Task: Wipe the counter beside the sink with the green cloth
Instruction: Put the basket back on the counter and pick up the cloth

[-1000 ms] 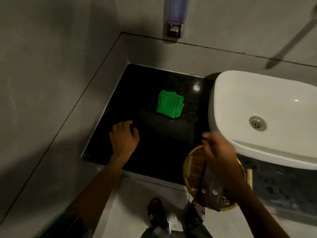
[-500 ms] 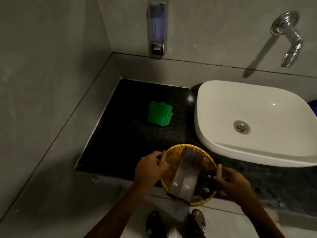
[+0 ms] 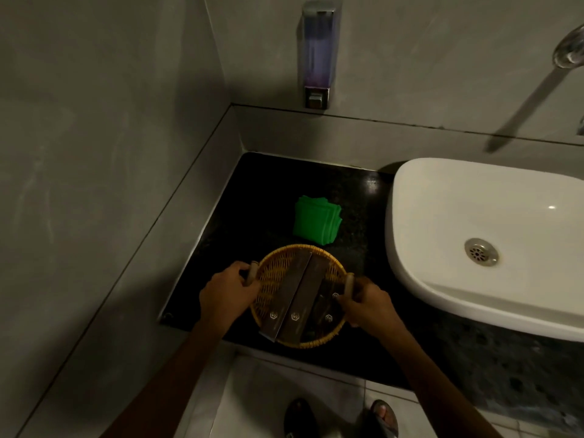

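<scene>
Currently, the head view shows a dark speckled desk set into a grey corner, with a white sink standing on it to the right. The green cloth lies folded on the desk, left of the sink and apart from it, just behind a round wicker basket and untouched by either hand. The basket sits at the front edge of the desk and holds several long dark flat packets that lean across it, their near ends projecting over the rim. The left hand has its grip closed around the wooden handle on the basket's left side; the right hand has its grip closed around the matching handle on the right side. A soap dispenser is mounted on the rear wall above the desk. A metal tap is partly visible at the upper right. Two feet in sandals stand on the tiled floor below.
</scene>
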Available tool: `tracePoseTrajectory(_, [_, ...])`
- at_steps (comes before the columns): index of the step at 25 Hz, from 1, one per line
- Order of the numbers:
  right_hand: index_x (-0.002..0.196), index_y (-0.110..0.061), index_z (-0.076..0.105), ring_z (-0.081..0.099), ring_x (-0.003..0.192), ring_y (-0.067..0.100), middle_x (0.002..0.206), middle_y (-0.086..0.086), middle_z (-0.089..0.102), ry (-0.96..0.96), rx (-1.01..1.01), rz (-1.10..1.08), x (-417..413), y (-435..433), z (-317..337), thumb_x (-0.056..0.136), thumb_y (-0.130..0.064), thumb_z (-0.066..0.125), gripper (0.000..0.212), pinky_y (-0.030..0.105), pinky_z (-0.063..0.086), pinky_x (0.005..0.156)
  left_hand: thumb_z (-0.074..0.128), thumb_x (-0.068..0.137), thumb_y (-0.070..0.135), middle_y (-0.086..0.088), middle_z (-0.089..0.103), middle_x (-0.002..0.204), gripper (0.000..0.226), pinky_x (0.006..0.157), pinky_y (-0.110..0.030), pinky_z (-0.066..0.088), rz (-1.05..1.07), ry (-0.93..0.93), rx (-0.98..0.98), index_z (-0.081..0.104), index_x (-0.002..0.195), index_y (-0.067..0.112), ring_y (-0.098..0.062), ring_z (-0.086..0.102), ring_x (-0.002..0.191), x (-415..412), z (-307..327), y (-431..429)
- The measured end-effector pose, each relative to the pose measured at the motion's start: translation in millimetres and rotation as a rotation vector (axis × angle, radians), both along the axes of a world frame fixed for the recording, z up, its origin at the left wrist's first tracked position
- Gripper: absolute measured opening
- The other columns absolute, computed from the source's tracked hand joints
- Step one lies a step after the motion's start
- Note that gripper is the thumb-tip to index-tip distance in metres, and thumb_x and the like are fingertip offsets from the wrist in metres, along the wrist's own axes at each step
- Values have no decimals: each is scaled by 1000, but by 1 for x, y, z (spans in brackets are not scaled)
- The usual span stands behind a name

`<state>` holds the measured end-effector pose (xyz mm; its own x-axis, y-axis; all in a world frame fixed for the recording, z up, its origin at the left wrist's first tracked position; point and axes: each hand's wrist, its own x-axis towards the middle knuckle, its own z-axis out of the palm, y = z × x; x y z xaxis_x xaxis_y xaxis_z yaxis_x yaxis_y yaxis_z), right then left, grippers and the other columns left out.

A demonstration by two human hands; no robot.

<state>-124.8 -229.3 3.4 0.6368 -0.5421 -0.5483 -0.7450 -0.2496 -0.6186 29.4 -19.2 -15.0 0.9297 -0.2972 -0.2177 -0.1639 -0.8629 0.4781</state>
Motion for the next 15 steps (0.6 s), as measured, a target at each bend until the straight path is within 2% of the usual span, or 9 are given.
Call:
tracePoseTrajectory(2, [103, -10, 62, 63, 65, 16, 77, -1, 68, -2, -136, 44, 7, -20, -1, 83, -48, 65, 42, 30, 53, 61, 53, 80, 56, 4, 67, 97, 46, 69, -30, 41, -11, -162, 26, 59, 115, 28, -19, 63, 88, 18, 4, -14])
tracePoseTrajectory(4, [107, -11, 66, 67, 83, 23, 90, 6, 72, -109, -284, -51, 41, -43, -5, 82, -49, 65, 45, 27, 48, 73, 56, 78, 53, 3, 69, 101, 44, 70, -31, 42, -85, -173, -62, 59, 114, 28, -20, 65, 92, 47, 9, -47])
tracePoseTrajectory(5, [109, -11, 67, 67, 95, 25, 101, 9, 73, -155, -270, -81, 63, -52, -9, 83, -43, 67, 41, 27, 47, 80, 57, 79, 49, 2, 70, 103, 42, 72, -31, 46, -132, -108, -93, 59, 114, 26, -21, 65, 94, 61, 8, -68])
tracePoseTrajectory(8, [126, -9, 57, 63, 108, 27, 121, 14, 66, -118, -65, -89, 124, -61, -33, 84, -24, 67, 45, 24, 46, 82, 63, 82, 35, -10, 65, 121, 47, 87, -37, 49, -235, 113, -95, 53, 125, 17, -31, 61, 109, 87, -10, -137])
tracePoseTrajectory(9, [130, -9, 52, 62, 108, 27, 122, 14, 64, -116, 32, -129, 137, -62, -42, 85, -21, 66, 49, 26, 48, 81, 66, 82, 31, -14, 62, 126, 53, 90, -37, 48, -202, 198, -138, 48, 129, 14, -33, 59, 113, 91, -19, -156])
tracePoseTrajectory(11, [133, -10, 46, 62, 103, 28, 121, 14, 61, -156, 177, -269, 148, -62, -56, 85, -18, 61, 50, 36, 55, 84, 71, 80, 23, -18, 57, 131, 63, 92, -38, 50, 16, 384, -282, 42, 133, 6, -35, 58, 115, 100, -33, -179])
tracePoseTrajectory(12, [133, -9, 45, 62, 98, 25, 116, 13, 62, -183, 230, -331, 148, -63, -59, 86, -16, 60, 50, 40, 57, 81, 74, 79, 18, -20, 59, 128, 60, 88, -40, 53, 116, 461, -360, 46, 130, 2, -35, 60, 110, 104, -36, -184])
tracePoseTrajectory(13, [133, -9, 44, 61, 90, 21, 108, 9, 62, -210, 288, -381, 148, -62, -62, 87, -15, 59, 49, 39, 58, 72, 75, 77, 14, -21, 62, 124, 52, 80, -41, 56, 180, 535, -432, 53, 122, 0, -34, 64, 102, 108, -37, -187])
tracePoseTrajectory(15, [133, -10, 43, 57, 81, 14, 97, 2, 58, -261, 379, -443, 143, -60, -61, 90, -14, 57, 45, 28, 53, 55, 77, 73, 8, -20, 68, 114, 36, 63, -34, 55, 190, 652, -491, 64, 106, 0, -29, 67, 84, 110, -37, -191])
